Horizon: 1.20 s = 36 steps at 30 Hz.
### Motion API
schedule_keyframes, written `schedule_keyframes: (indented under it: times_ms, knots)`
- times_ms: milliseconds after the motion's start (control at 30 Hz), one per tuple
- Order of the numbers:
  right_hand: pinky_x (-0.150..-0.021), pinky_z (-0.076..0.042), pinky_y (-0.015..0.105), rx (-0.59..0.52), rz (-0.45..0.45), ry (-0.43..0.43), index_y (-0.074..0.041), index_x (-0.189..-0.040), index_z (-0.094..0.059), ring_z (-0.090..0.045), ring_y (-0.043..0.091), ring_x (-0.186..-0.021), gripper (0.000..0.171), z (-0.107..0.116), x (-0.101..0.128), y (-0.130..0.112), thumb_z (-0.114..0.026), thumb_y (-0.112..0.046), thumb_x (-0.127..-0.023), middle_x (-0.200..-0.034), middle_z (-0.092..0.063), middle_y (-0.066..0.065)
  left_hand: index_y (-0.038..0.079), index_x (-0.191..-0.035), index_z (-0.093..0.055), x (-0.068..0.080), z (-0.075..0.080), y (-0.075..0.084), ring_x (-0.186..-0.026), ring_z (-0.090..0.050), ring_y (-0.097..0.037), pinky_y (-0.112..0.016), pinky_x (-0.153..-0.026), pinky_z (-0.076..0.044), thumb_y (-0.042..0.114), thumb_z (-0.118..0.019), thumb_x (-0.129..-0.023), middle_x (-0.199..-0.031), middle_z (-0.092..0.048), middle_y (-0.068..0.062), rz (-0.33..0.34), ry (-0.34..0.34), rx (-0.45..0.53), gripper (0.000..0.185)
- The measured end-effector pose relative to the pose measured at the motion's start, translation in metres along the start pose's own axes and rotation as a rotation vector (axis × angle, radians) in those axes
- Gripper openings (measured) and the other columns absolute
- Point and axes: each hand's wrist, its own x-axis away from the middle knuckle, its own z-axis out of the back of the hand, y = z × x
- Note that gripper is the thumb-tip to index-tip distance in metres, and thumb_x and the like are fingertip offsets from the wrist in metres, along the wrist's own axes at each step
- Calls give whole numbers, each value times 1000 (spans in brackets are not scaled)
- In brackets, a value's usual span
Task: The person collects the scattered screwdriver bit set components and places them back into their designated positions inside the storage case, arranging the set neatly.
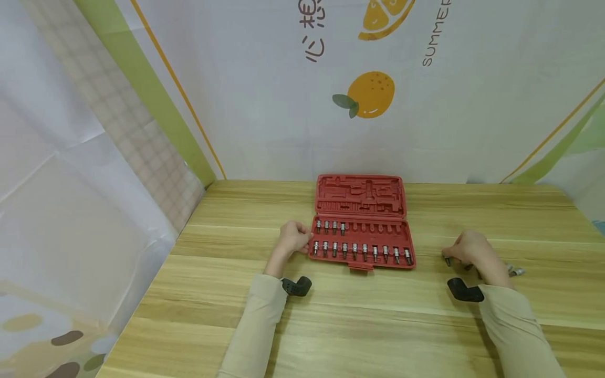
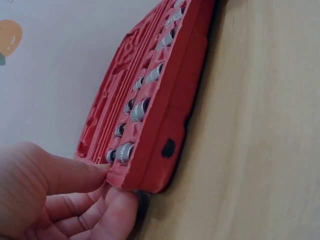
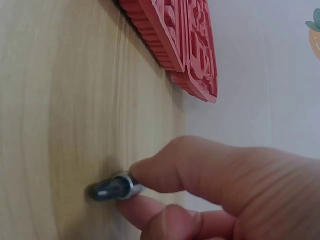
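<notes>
A red socket case point(image 1: 378, 236) lies unfolded on the wooden table, its lid leaning back. Silver bit sockets point(image 1: 355, 251) fill the front row, and several more stand at the left of the back row, beside bare slots. My left hand point(image 1: 294, 237) grips the case's left edge, thumb point(image 2: 90, 175) on the rim and fingers against the side wall. To the right of the case, my right hand point(image 1: 471, 249) pinches a bit socket point(image 3: 111, 190) between thumb and fingers, its dark bit pointing away from the hand, close over the tabletop.
Several loose bit sockets point(image 1: 517, 272) lie on the table point(image 1: 378, 325) by the right wrist, partly hidden by that hand. A printed cloth point(image 1: 264, 105) hangs behind the table's back edge. Each wrist wears a black camera mount point(image 1: 465, 290).
</notes>
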Motion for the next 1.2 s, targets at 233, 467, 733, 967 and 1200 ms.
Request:
schedule_keyframes:
  times_ms: [233, 467, 733, 967, 1200]
  knots:
    - [-46, -43, 26, 11, 0, 3, -11, -45, -56, -49, 14, -44, 42, -1, -2, -1, -61, -24, -84, -40, -42, -7, -7, -85, -62, 0, 1, -1, -49, -56, -12, -25, -49, -56, 2, -60, -90, -64, -58, -8, -7, 3, -3, 10]
    - [-42, -38, 23, 3, 23, -4, -14, -43, -50, -36, 8, -40, 39, 1, -5, -9, -58, -23, -80, -39, -37, -9, -7, -84, -63, 0, 1, -2, -48, -56, -12, -24, -48, -55, 1, -60, -89, -63, -57, -8, -6, 7, -2, 10]
    - [-43, -28, 21, 46, 59, -23, -16, -44, -48, -28, 6, -41, 41, 6, -11, -26, -56, -27, -83, -41, -36, -9, -7, -87, -63, 1, 0, -2, -50, -56, -12, -25, -50, -56, 2, -60, -90, -68, -59, -10, 0, 5, -3, 10]
    - [-45, -28, 23, 74, 82, -26, -14, -48, -52, -30, 8, -45, 39, 6, -16, -45, -57, -28, -84, -45, -39, -7, -7, -87, -62, 0, 1, -1, -50, -58, -12, -25, -50, -56, 3, -61, -90, -71, -61, -12, -10, -1, -13, 10]
    - [-43, -23, 22, 7, 95, -24, -15, -47, -46, -24, 7, -43, 42, 5, -20, -63, -59, -26, -85, -42, -36, -7, -8, -88, -63, -1, 1, -1, -50, -57, -12, -24, -50, -56, 3, -61, -90, -68, -60, -11, -6, -3, -12, 10]
